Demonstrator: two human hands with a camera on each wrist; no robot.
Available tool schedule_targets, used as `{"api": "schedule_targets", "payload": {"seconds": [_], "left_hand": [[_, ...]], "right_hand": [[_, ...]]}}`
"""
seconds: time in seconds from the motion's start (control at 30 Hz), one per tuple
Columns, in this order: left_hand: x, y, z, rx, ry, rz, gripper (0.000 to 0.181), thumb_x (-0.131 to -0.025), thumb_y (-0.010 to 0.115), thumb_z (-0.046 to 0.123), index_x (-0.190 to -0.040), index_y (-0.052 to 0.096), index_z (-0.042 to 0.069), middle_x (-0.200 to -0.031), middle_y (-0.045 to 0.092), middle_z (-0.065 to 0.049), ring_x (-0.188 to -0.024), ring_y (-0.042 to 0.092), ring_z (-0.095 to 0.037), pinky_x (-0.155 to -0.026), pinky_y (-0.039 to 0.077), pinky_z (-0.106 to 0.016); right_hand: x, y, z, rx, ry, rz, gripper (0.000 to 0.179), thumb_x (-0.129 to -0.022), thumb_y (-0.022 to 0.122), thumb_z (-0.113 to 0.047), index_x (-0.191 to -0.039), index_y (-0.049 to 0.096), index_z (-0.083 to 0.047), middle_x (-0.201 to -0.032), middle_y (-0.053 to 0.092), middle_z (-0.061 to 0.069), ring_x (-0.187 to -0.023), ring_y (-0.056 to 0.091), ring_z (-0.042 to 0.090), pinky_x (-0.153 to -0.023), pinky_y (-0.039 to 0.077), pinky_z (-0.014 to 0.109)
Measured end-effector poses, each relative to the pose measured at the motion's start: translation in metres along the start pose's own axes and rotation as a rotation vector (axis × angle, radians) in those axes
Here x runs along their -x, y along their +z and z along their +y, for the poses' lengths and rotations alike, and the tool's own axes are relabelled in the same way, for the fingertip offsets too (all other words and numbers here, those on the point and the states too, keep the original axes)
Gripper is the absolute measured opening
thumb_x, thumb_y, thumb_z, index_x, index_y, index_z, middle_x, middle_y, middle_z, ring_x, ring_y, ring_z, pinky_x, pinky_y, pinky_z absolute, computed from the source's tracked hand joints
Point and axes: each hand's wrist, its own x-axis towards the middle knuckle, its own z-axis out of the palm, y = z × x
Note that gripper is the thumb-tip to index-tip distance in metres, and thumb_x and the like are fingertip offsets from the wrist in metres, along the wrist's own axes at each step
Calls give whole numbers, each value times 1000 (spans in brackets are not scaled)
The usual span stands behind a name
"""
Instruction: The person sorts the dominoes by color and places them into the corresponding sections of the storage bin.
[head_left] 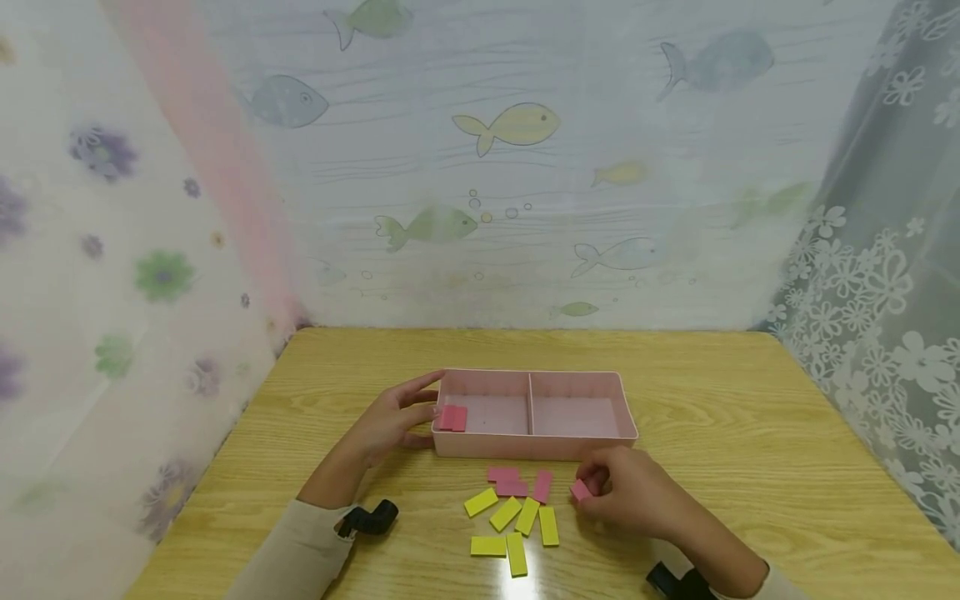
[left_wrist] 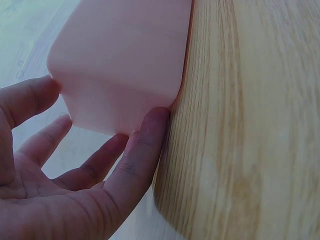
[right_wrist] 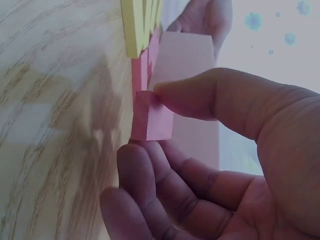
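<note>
At its left end, a pink two-compartment box (head_left: pixel 480 447) is touched by my left hand (head_left: pixel 386 423). In the left wrist view the spread fingertips and thumb of that hand rest against the box's end wall (left_wrist: pixel 110 102). My right hand (head_left: pixel 633 493) pinches a pink rectangular block (right_wrist: pixel 152 116) between thumb and fingers, just in front of the box's right part. Inside the left compartment, pink blocks (head_left: pixel 452 418) lie against the left wall. In front of the box are a few more pink blocks (head_left: pixel 543 486) and several yellow blocks (head_left: pixel 549 527).
The wooden table (head_left: pixel 330 367) carries the box and the loose blocks. A thin divider (head_left: pixel 530 404) splits the box, and its right compartment (head_left: pixel 577 417) shows a bare floor. Patterned curtains (head_left: pixel 480 275) hang behind the table and at both sides.
</note>
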Motion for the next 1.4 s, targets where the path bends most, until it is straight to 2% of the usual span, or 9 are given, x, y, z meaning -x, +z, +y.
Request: {"api": "schedule_targets", "payload": {"seconds": [0.4, 0.53, 0.87, 1.1, 1.4], "left_hand": [[1, 0, 2, 2, 8, -8, 59, -107, 58, 15, -161, 39, 30, -161, 38, -21, -136, 55, -41, -91, 61, -51], [0, 0, 1, 1, 5, -7, 60, -106, 59, 15, -161, 39, 30, -161, 38, -20, -137, 54, -41, -91, 61, -51], [-1, 0, 1, -9, 3, 0, 60, -106, 60, 16, -160, 40, 31, -160, 39, -19, -137, 54, -40, -91, 61, -50], [-2, 0, -1, -16, 2, -3, 59, -106, 60, 16, -160, 40, 31, -160, 39, -19, -136, 55, -40, -91, 61, -50], [-2, -1, -3, -25, 6, 2, 59, -106, 60, 17, -159, 41, 33, -161, 39, -19, -137, 54, -40, -91, 61, -50]], "right_hand": [[0, -5, 0, -116, -48, 22, 14, -83, 83, -18, -91, 72, -17, -82, 66, -5, -74, 62, 10, -65, 54, 23], [0, -7, -1, -147, -38, 30, 12, -85, 82, -19, -93, 73, -17, -84, 67, -4, -76, 64, 11, -66, 55, 24], [1, -12, -7, -232, 15, 57, 17, -81, 83, -16, -95, 75, -14, -86, 70, -1, -79, 66, 18, -68, 55, 25], [1, -22, -12, -287, 20, 96, 14, -85, 79, -12, -98, 76, -9, -88, 72, 2, -80, 69, 20, -69, 59, 27], [-10, -37, -20, -514, 62, 58, 28, -88, 80, -15, -111, 74, 0, -96, 74, 11, -84, 72, 22, -74, 64, 37]]}}
